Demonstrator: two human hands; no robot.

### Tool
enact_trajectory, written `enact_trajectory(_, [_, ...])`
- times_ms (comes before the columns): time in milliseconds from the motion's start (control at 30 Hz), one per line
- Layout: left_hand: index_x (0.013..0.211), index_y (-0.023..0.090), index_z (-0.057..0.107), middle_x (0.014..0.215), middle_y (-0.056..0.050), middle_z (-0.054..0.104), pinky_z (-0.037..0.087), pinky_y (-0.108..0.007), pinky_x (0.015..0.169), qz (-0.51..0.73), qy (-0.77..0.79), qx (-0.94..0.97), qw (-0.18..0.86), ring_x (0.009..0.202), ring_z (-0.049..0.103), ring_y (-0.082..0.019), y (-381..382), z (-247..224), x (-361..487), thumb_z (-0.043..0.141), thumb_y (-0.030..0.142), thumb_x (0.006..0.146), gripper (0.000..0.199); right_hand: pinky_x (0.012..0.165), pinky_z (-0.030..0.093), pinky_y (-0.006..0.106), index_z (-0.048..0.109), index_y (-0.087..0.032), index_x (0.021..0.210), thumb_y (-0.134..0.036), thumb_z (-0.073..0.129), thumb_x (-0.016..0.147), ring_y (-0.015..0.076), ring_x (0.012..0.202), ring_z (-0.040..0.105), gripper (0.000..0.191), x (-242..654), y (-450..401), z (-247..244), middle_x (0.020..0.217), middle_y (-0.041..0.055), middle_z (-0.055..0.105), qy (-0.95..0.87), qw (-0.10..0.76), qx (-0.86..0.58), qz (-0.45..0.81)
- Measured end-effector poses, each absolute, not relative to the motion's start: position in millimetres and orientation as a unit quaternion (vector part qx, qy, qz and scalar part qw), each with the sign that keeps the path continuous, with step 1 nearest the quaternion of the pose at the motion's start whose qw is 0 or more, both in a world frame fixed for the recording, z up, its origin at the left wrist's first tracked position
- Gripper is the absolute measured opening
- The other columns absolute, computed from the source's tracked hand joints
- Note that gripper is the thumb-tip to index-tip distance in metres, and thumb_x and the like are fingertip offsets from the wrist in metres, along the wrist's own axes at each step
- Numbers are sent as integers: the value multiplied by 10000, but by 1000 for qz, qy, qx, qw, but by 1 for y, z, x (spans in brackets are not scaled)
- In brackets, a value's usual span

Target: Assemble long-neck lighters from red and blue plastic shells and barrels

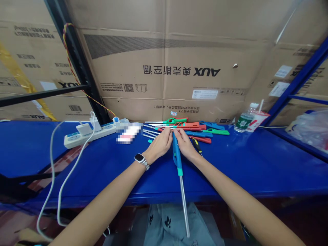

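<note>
A blue long-nosed gas lighter [176, 152] points toward me, its metal tube reaching past the table's front edge over my lap. At its butt end, my left hand [163, 140] closes with thumb and fingers pinched together. On the other side of the handle, my right hand [185, 142] is closed around the same end. What the fingertips touch there is partly hidden. Just behind both hands lies a pile of red, green and blue gas lighters [196, 126]. A black-and-yellow screwdriver [196, 145] rests beside my right hand.
On the blue table [241, 164] a power strip [93, 134] with plugs and white cables stands at left, near a blurred-out phone-like object [128, 133]. A water bottle [244, 120] and a paper cup [257, 121] stand at back right. Large cardboard boxes [179, 41] close off the back.
</note>
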State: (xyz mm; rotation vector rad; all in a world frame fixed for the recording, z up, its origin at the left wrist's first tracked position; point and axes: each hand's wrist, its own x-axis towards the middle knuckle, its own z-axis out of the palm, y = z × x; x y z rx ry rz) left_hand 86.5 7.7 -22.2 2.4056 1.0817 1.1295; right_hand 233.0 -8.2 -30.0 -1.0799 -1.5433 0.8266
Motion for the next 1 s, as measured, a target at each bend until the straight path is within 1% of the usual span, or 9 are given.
enact_trajectory(200, [719,232,393,677,11,522,365,-291,604,415,421,761,268,622,491,-165,17,-21,95,428,271,985,272,580,411,264,531,-263,999,-608,517,966,153,607,488,347,234,-5,-31,709,-46,527,-619,530,-444,371])
enact_trajectory(300, [703,231,400,642,16,495,351,-289,582,408,437,750,281,596,486,-166,15,-21,97,423,279,992,294,526,359,257,526,-263,979,-642,558,942,146,547,439,382,233,-2,-34,641,-67,485,-600,530,-454,390])
enact_trajectory(400, [808,239,397,702,7,515,373,-307,616,407,427,774,229,624,510,-185,12,-21,94,385,313,1041,246,568,412,270,531,-262,941,-651,579,929,158,609,496,392,233,0,-37,693,-46,526,-592,554,-438,388])
enact_trajectory(533, [930,243,386,920,-68,561,441,-360,742,372,375,844,95,800,568,-239,10,-20,86,302,283,1070,168,680,480,303,548,-263,903,-628,563,945,190,754,563,368,233,1,-41,781,-12,561,-597,572,-423,370])
enact_trajectory(667, [941,245,375,898,-66,545,450,-371,733,333,361,868,76,769,553,-243,13,-18,81,292,254,1060,146,694,490,313,550,-274,912,-636,537,958,208,784,562,366,233,1,-42,782,-1,551,-612,561,-409,379])
enact_trajectory(767, [898,250,379,838,-39,543,435,-353,695,369,369,845,120,707,537,-222,15,-20,85,337,281,1062,172,669,469,299,539,-271,904,-652,544,948,194,742,539,384,234,1,-40,776,-3,553,-624,561,-405,363])
enact_trajectory(833, [853,248,397,765,-10,539,410,-327,650,404,393,803,193,653,520,-198,17,-21,90,407,280,1044,193,623,435,283,535,-270,915,-661,551,939,175,675,503,392,235,1,-39,751,-16,548,-625,562,-414,350])
enact_trajectory(933, [768,233,446,656,23,524,372,-291,586,425,425,743,293,597,498,-171,23,-26,96,497,275,996,237,536,358,264,513,-276,943,-673,564,919,150,552,421,401,235,2,-38,658,-57,491,-620,543,-435,362])
enact_trajectory(1000, [711,225,463,601,32,504,360,-277,553,423,435,729,317,564,481,-162,28,-29,97,509,296,985,287,512,330,261,504,-280,955,-669,569,910,146,516,405,398,235,2,-38,621,-76,456,-621,529,-441,375])
